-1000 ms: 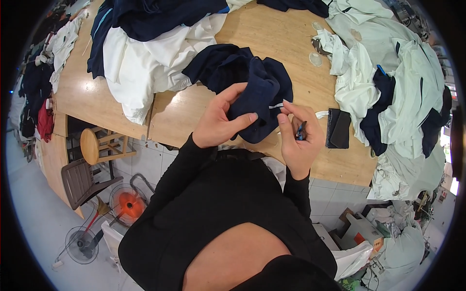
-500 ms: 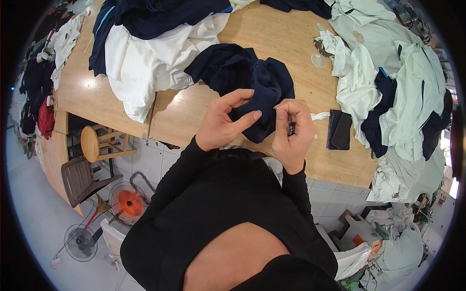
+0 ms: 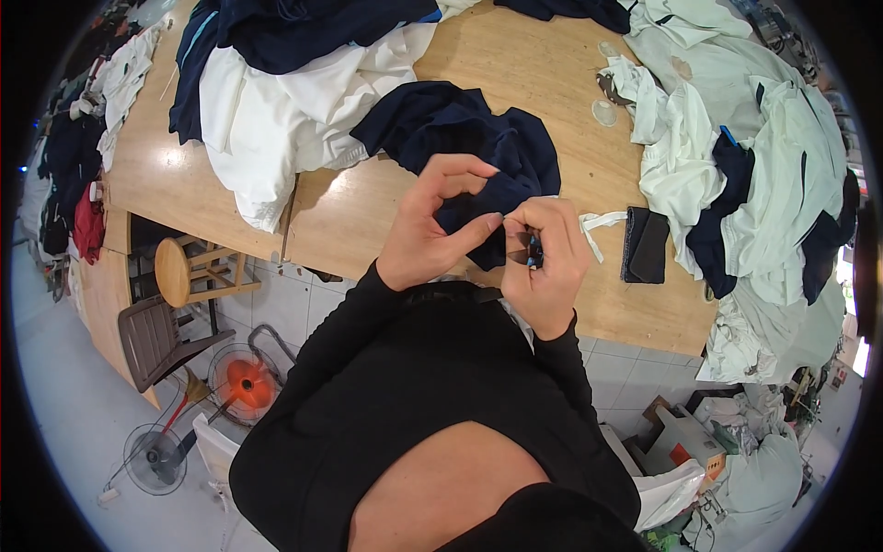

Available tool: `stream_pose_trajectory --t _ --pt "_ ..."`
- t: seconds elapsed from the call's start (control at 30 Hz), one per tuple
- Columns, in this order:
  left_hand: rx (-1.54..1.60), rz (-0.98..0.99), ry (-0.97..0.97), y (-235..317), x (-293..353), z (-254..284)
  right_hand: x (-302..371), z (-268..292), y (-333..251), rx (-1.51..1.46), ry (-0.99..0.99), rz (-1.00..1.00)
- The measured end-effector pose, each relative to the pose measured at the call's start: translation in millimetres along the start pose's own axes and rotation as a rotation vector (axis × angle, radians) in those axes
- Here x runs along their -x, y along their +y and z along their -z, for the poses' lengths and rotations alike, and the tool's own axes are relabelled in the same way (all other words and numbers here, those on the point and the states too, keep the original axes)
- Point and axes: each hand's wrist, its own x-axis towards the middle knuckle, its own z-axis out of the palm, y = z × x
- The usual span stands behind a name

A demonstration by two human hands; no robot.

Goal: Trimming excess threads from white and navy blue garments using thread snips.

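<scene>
A navy blue garment [image 3: 460, 129] lies bunched on the table in front of me. Over its near part I hold my left hand [image 3: 423, 225], its index finger and thumb spread apart and curved, with nothing plainly between them. The thumb tip comes close to the fingertips of my right hand [image 3: 550, 262]. That hand is closed around small dark thread snips [image 3: 528, 250] with a bit of blue, mostly hidden in the palm. Its thumb and index finger pinch together beside the garment; anything as fine as a thread there is too small to make out.
White garments [image 3: 276, 120] and navy ones [image 3: 313, 37] lie heaped at far left. More pale garments [image 3: 773, 184] cover the table's right side. A dark pouch [image 3: 646, 246] and white strip [image 3: 602, 223] lie right of my hands. A stool [image 3: 175, 273] and fan [image 3: 246, 382] stand left.
My right hand has shifted slightly left, and more of the snips shows. My left fingers have lifted and spread a little over the navy garment. More of the white strip is uncovered.
</scene>
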Motion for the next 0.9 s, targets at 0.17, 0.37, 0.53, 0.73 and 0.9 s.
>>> stream_pose_trajectory --t 0.17,0.37,0.53,0.73,0.9 --pt "-0.355 -0.248 -0.069 -21 -2 9 2 -2 -4 0.067 -0.002 0.061" --pt "-0.139 -0.056 0.051 -20 1 4 20 10 7 -0.044 0.033 -0.178" --pt "0.069 0.069 -0.002 -14 2 6 25 17 11 0.058 -0.001 -0.247" --pt "0.095 0.109 -0.052 -17 5 8 14 5 -1 0.255 -0.041 -0.101" --pt "0.081 0.057 -0.074 -15 7 7 11 3 -4 0.290 -0.042 -0.055"
